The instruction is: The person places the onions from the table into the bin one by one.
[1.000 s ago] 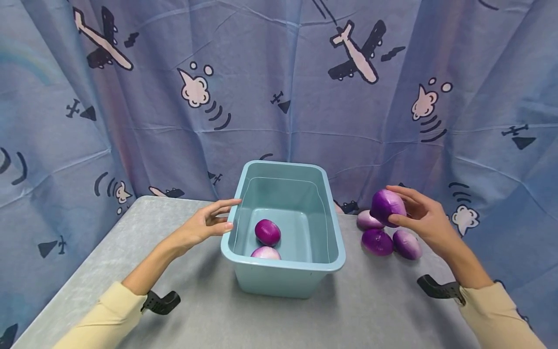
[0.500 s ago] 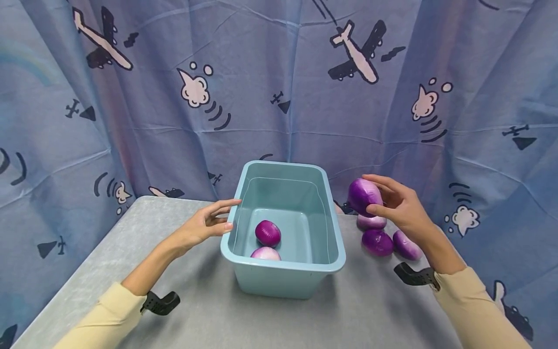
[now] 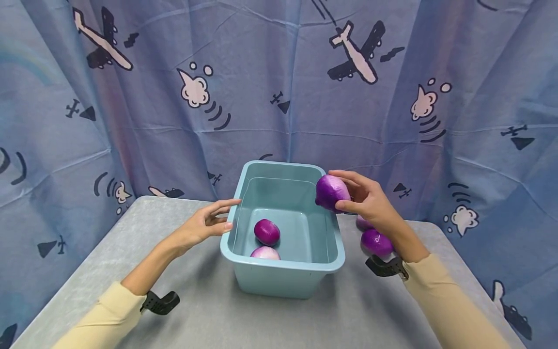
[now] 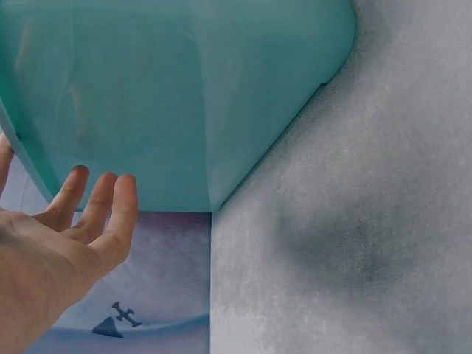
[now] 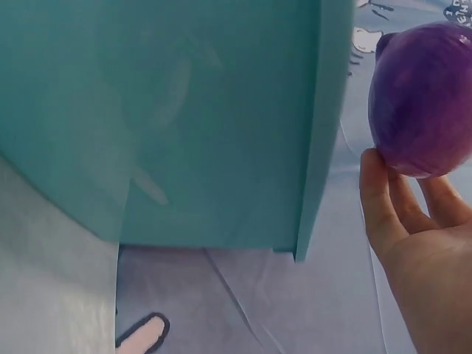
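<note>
The right hand [image 3: 370, 203] has its fingers [image 5: 383, 203] curled round an onion [image 3: 332, 192], which hangs over the right rim of the bin [image 3: 305, 278]. Best to carry it further in before letting go, clear of the two onions below. It is glossy deep purple, rounded. The left hand [image 3: 205, 224] lies relaxed against the bin's left wall, steadying it.

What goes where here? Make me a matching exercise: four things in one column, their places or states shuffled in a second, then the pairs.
1. left hand
2. right hand
3. dark purple onion
4. bin

A. lies inside the bin
B. stands on the grey table
C. holds the lifted onion over the bin's right rim
D. fingers at the bin's left rim

Pairs: 1-D, 2-C, 3-A, 4-B
</note>
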A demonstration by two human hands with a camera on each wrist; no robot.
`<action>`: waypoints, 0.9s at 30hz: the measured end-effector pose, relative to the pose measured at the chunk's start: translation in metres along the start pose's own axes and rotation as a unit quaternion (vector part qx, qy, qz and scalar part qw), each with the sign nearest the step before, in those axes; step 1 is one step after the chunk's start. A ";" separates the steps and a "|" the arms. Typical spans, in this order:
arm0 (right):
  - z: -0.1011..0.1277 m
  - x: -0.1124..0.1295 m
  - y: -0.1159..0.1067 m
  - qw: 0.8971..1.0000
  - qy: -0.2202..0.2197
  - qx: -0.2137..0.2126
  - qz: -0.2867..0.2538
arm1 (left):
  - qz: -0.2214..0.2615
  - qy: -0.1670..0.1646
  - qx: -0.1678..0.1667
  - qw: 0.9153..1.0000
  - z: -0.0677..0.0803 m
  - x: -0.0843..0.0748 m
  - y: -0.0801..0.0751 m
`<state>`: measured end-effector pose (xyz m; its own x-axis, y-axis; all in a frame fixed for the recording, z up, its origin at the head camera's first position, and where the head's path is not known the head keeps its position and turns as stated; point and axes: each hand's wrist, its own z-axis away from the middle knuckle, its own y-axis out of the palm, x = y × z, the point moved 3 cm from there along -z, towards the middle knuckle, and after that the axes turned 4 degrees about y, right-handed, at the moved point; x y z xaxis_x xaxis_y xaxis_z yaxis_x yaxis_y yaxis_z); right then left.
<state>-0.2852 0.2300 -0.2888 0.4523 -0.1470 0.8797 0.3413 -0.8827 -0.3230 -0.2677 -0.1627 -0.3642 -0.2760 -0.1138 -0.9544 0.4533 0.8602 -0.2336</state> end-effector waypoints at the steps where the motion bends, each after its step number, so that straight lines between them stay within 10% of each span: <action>1: -0.002 0.000 0.003 1.000 -0.002 0.005 -0.005 | 0.000 0.000 0.000 1.000 0.000 0.000 0.000; 13: -0.013 -0.003 0.019 0.998 -0.033 0.048 -0.020 | 0.007 0.003 0.000 1.000 -0.001 0.001 -0.001; 27: 0.025 -0.019 -0.017 0.999 0.010 -0.027 0.039 | 0.011 0.010 0.007 1.000 0.000 0.000 0.001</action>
<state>-0.2786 0.2590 -0.3086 0.4585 -0.2254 0.8596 0.2597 -0.8911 -0.3722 -0.2675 -0.1619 -0.3646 -0.2823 -0.0842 -0.9556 0.4716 0.8553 -0.2147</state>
